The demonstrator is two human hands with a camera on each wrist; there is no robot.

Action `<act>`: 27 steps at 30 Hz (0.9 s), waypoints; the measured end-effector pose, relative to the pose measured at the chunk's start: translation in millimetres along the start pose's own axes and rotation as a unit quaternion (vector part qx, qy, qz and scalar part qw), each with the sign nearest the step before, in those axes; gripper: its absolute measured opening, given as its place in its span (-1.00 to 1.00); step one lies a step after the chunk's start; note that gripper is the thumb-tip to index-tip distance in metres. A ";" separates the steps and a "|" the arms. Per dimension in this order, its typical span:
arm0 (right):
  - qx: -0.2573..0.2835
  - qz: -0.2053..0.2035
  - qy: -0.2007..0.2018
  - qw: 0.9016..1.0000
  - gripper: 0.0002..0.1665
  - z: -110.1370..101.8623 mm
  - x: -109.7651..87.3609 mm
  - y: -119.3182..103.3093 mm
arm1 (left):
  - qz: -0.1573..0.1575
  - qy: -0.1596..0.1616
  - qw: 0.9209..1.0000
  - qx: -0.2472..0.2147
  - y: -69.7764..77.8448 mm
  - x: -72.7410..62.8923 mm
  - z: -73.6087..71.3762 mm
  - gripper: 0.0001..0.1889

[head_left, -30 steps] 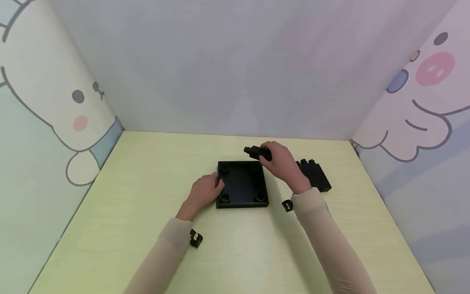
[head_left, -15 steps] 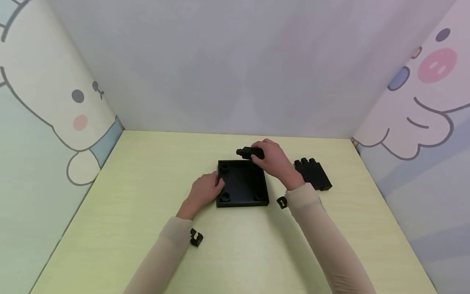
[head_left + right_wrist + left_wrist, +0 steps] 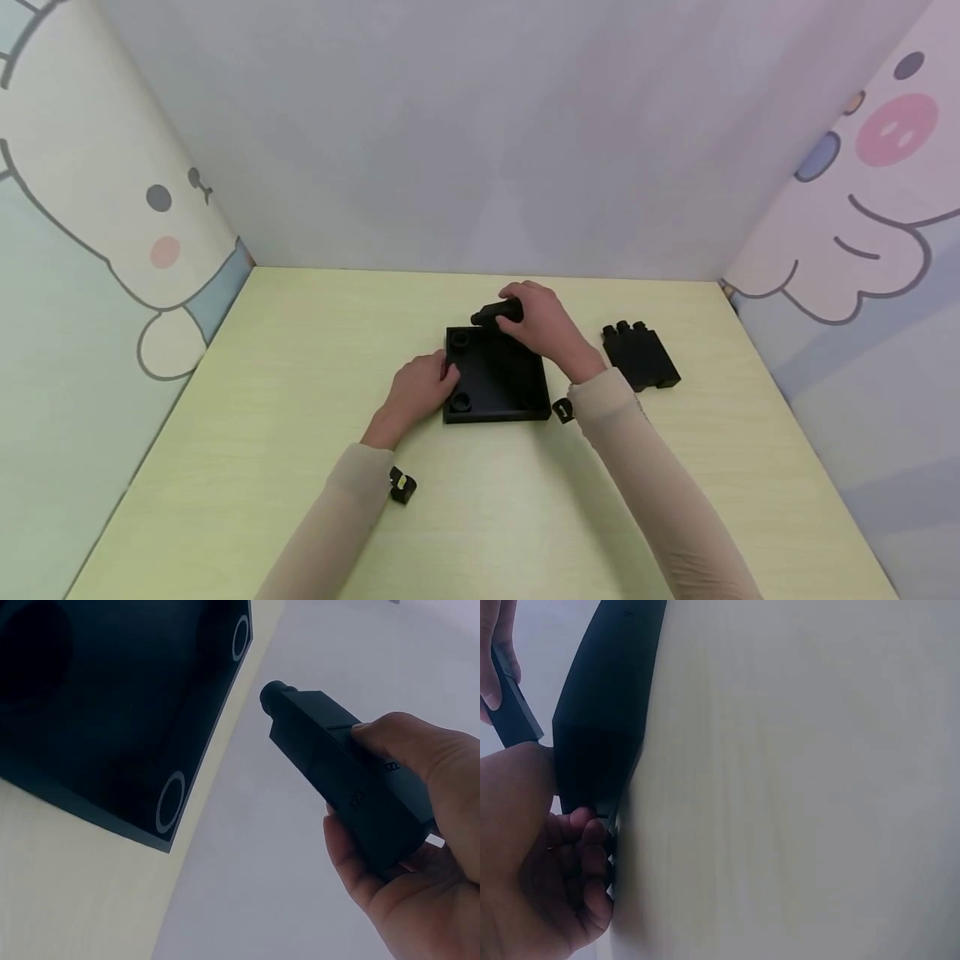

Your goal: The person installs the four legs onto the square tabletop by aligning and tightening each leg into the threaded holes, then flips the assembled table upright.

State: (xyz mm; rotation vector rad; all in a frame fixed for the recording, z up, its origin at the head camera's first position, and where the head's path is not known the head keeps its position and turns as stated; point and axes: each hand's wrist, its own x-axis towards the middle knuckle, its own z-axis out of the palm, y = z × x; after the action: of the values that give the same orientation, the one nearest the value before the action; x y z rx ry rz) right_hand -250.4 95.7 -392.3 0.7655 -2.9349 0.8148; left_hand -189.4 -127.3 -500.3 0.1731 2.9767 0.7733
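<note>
A square black panel (image 3: 495, 379) with a raised rim lies on the table, round sockets visible in its corners. My left hand (image 3: 420, 387) grips its left edge, thumb at the rim; the left wrist view shows curled fingers at the panel's side (image 3: 611, 682). My right hand (image 3: 547, 321) holds a black tapered block (image 3: 497, 312) with a round peg on its narrow end, above the panel's far edge. In the right wrist view the thumb and fingers pinch the block (image 3: 337, 780), its peg pointing toward the panel, apart from the sockets.
Several similar black pegged blocks (image 3: 641, 358) lie side by side on the table (image 3: 300, 333), right of the panel, pegs facing away. A pale wall (image 3: 480, 167) rises behind the table, with cartoon-printed walls on both sides. Small black wrist devices (image 3: 402, 485) sit under the forearms.
My right hand has carried the block leftward along the panel's far edge, and its peg end has tipped lower. My left hand and the panel have stayed put.
</note>
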 end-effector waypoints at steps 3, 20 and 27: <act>0.004 0.001 -0.003 1.000 -0.54 0.8 1.0 -4.3 | -0.002 0.000 1.000 -0.001 0.4 0.0 0.8 -0.69; 0.019 -0.019 -0.005 1.000 -0.57 8.0 10.8 -16.0 | -0.004 -0.003 1.000 0.004 3.2 -1.8 -2.5 -0.69; 0.037 -0.009 -0.028 0.999 -0.53 10.8 18.6 -25.4 | -0.005 0.000 1.000 0.003 2.6 -3.5 -4.7 -0.70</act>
State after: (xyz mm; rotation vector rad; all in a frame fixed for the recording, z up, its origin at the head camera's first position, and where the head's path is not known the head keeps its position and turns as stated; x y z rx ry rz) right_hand -253.8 63.0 -387.0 0.8294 -2.9564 0.9211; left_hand -186.1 -127.8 -494.8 0.1595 2.9781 0.7634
